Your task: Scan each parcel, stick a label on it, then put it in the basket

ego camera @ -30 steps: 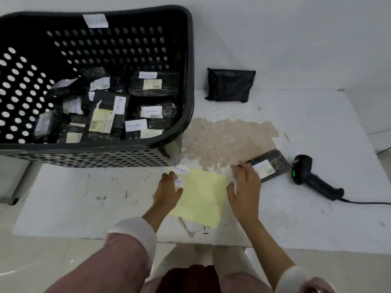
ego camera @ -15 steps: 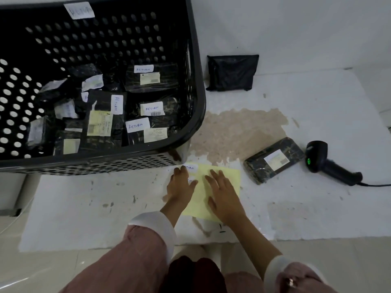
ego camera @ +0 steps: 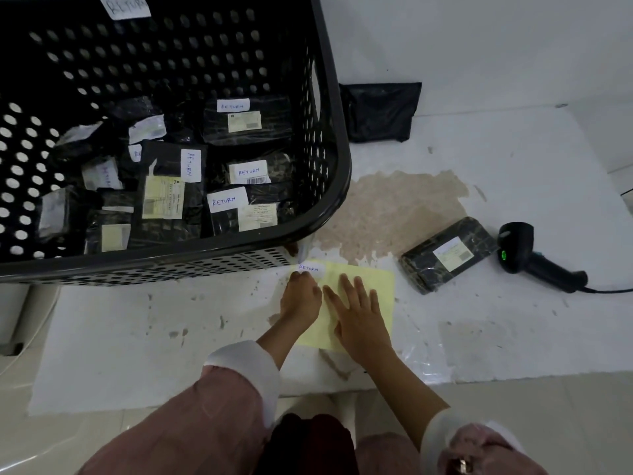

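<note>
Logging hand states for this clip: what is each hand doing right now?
Left hand: pinching a RETURN label at the yellow sheet.
Right hand: open, flat on the sheet.

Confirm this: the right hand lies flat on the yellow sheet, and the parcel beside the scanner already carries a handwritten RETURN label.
Not quite. In the head view the parcel beside the scanner carries only a printed label, no RETURN label. The right hand does lie flat on the yellow sheet.

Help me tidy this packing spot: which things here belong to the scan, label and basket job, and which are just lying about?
Job: parcel beside the scanner; yellow label sheet under the right hand; RETURN label at the left hand; basket of labelled parcels.
Lying about: black bag against the wall.
</note>
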